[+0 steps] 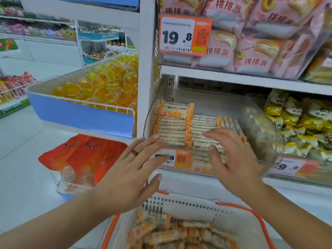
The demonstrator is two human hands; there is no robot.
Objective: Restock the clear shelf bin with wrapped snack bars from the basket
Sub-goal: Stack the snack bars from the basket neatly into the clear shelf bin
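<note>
The clear shelf bin [212, 103] sits on the middle shelf, with wrapped snack bars [172, 126] with orange ends stacked in rows at its front. My left hand [133, 169] hovers with fingers spread in front of the bin's left front edge, holding nothing. My right hand [231, 159] is also spread, its fingertips over the right rows of bars; touching or not, I cannot tell. Below, a white basket with orange rim [197, 207] holds several more loose wrapped bars [161, 230].
An orange price tag [179, 158] hangs on the bin's front. A neighbouring clear bin of yellow packets [301, 126] stands to the right. Pink bread packs [255, 42] fill the shelf above. A blue tray of yellow jellies [100, 87] lies left, orange bags [82, 155] below it.
</note>
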